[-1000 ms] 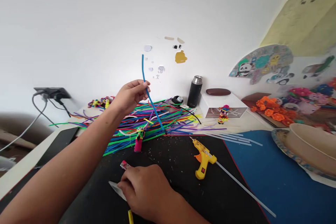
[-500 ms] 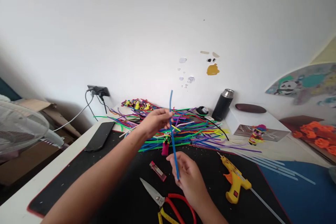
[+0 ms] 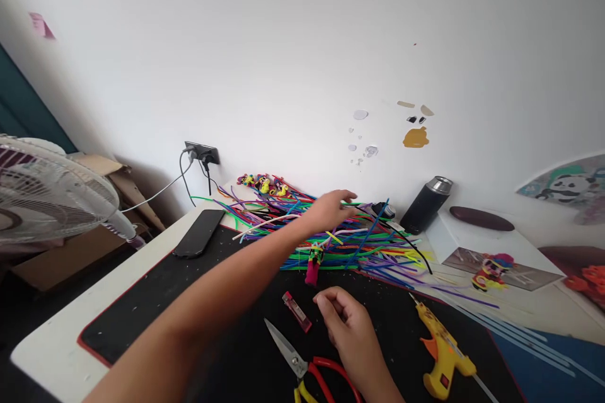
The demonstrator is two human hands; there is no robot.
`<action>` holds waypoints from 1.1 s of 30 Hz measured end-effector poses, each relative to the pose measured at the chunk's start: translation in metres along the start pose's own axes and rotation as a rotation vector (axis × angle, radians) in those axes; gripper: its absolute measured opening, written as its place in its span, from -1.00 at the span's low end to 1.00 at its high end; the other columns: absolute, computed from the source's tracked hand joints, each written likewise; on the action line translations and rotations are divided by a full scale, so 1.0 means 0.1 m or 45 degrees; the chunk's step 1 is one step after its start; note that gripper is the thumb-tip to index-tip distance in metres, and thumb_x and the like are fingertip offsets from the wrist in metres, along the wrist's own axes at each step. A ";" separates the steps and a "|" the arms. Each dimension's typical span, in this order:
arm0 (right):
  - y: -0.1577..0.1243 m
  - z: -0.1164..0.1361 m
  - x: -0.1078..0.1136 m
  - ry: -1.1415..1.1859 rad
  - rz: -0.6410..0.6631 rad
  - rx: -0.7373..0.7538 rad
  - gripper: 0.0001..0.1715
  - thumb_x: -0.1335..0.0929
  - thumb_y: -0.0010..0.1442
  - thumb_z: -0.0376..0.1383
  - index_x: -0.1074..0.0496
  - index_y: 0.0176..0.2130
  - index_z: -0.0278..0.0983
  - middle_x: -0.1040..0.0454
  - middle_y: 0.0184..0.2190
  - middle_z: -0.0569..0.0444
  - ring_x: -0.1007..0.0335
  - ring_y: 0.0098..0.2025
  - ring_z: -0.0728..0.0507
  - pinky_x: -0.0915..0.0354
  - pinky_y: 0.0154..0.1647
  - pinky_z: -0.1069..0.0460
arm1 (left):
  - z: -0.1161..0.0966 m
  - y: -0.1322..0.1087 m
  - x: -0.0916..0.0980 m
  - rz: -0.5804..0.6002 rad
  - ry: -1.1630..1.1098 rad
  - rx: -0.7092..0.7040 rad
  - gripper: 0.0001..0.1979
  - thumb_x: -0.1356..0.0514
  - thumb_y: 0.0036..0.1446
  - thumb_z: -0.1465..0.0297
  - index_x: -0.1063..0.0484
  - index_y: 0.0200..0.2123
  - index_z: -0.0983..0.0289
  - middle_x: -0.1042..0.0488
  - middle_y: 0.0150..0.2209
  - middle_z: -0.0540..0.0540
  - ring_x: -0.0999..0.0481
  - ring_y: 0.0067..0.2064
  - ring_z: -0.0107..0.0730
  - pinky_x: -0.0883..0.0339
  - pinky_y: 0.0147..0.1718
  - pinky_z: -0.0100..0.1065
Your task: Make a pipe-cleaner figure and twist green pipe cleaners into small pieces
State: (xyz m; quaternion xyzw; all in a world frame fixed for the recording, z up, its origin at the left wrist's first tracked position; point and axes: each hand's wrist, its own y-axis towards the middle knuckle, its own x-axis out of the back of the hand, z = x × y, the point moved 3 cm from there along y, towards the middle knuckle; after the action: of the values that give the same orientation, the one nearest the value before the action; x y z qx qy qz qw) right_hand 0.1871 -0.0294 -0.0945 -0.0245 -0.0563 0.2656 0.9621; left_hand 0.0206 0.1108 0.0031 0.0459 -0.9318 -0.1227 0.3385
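Observation:
My left hand (image 3: 333, 209) reaches over the pile of coloured pipe cleaners (image 3: 278, 220), its fingers stretched out and nothing visible in them. A blue pipe cleaner (image 3: 370, 234) lies slantwise across the pile, just right of that hand. Lower down, my right hand (image 3: 350, 330) hovers above the black mat (image 3: 155, 302), fingers curled and thumb against the index finger; nothing shows between them. Near its fingertips lies a small magenta and green pipe-cleaner figure (image 3: 313, 264). Beside it are a small red and clear case (image 3: 297, 312) and scissors (image 3: 293, 359) with red and yellow handles.
A yellow glue gun (image 3: 444, 352) rests at the right. Behind stand a black flask (image 3: 426, 204) and a white box (image 3: 472, 239) with another figure (image 3: 494, 272) before it. Left are a phone (image 3: 199, 233) and a fan (image 3: 51, 195). More figures (image 3: 263, 184) sit by the wall.
The blue pipe cleaner has left both hands and lies on the pile. My left hand has moved right and forward and opened. The view has shifted left.

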 end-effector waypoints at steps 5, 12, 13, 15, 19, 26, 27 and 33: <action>-0.13 0.12 -0.05 -0.062 0.029 0.056 -0.38 -0.35 0.33 0.23 -0.56 -0.28 -0.24 -0.33 -0.51 0.11 -0.18 -0.49 -0.08 -0.11 -0.51 0.06 | 0.72 -0.52 1.01 -0.081 0.442 0.167 -0.72 -0.16 0.25 0.34 -0.66 -0.11 0.23 -0.69 -0.05 0.17 -0.63 -0.03 -0.10 -0.44 0.03 -0.21; -0.23 0.26 -0.13 -0.183 0.144 0.119 -0.48 -0.33 0.40 0.10 -0.56 -0.29 -0.25 -0.37 -0.52 0.12 -0.23 -0.47 -0.08 -0.10 -0.46 0.04 | 1.57 -1.10 1.57 0.148 0.970 0.397 -0.77 -0.18 0.04 0.41 -0.65 -0.30 0.17 -0.68 -0.22 0.18 -0.63 -0.10 -0.04 -0.43 -0.07 -0.23; -0.22 0.26 -0.12 -0.197 0.132 0.123 -0.49 -0.33 0.41 0.09 -0.57 -0.28 -0.24 -0.41 -0.51 0.11 -0.26 -0.45 -0.09 -0.11 -0.44 0.04 | 1.62 -1.13 1.54 0.191 1.015 0.391 -0.75 -0.19 0.01 0.43 -0.66 -0.29 0.17 -0.68 -0.19 0.18 -0.62 -0.06 -0.03 -0.43 -0.05 -0.23; -0.19 0.25 -0.08 -0.216 0.105 0.133 -0.51 -0.33 0.42 0.07 -0.57 -0.27 -0.24 -0.47 -0.47 0.09 -0.33 -0.42 -0.10 -0.14 -0.42 0.04 | 1.69 -1.18 1.47 0.264 1.095 0.366 -0.70 -0.20 -0.02 0.47 -0.67 -0.23 0.16 -0.67 -0.13 0.21 -0.60 0.02 -0.01 -0.42 -0.01 -0.22; -0.17 0.24 -0.06 -0.260 0.111 0.143 -0.53 -0.31 0.44 0.06 -0.56 -0.26 -0.23 -0.52 -0.44 0.08 -0.38 -0.40 -0.12 -0.15 -0.39 0.03 | 1.68 -1.16 1.41 0.344 1.234 0.303 -0.73 -0.21 0.09 0.51 -0.67 -0.20 0.18 -0.63 -0.09 0.27 -0.57 0.05 0.04 -0.40 -0.01 -0.18; -0.20 0.25 -0.10 -0.359 0.167 0.146 -0.58 -0.32 0.43 0.00 -0.57 -0.26 -0.23 -0.44 -0.51 0.13 -0.35 -0.44 -0.09 -0.14 -0.38 0.03 | 1.41 -0.98 1.55 0.281 1.445 0.213 -0.69 -0.13 0.23 0.62 -0.65 -0.30 0.23 -0.59 -0.04 0.36 -0.49 0.13 0.07 -0.31 0.02 -0.15; -0.20 0.26 -0.10 -0.367 0.167 0.149 -0.59 -0.32 0.42 -0.01 -0.57 -0.26 -0.23 -0.44 -0.51 0.13 -0.35 -0.44 -0.09 -0.14 -0.38 0.04 | 1.36 -0.97 1.60 0.263 1.468 0.211 -0.70 -0.13 0.21 0.64 -0.65 -0.31 0.23 -0.60 -0.04 0.35 -0.49 0.14 0.06 -0.30 0.03 -0.15; -0.21 0.29 -0.10 -0.389 0.141 0.197 -0.64 -0.33 0.41 -0.07 -0.58 -0.24 -0.23 -0.49 -0.49 0.12 -0.37 -0.45 -0.07 -0.12 -0.40 0.05 | 1.03 -1.05 2.12 0.059 1.627 0.333 -0.68 -0.05 0.22 0.65 -0.62 -0.24 0.39 -0.61 -0.09 0.45 -0.48 0.07 0.14 -0.26 0.05 -0.01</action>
State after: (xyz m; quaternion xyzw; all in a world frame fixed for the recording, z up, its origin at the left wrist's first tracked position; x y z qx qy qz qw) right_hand 0.1855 -0.0525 -0.0647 0.0871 -0.1798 0.3224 0.9253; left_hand -0.2078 -0.0058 0.0312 0.1305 -0.5549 0.0506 0.8201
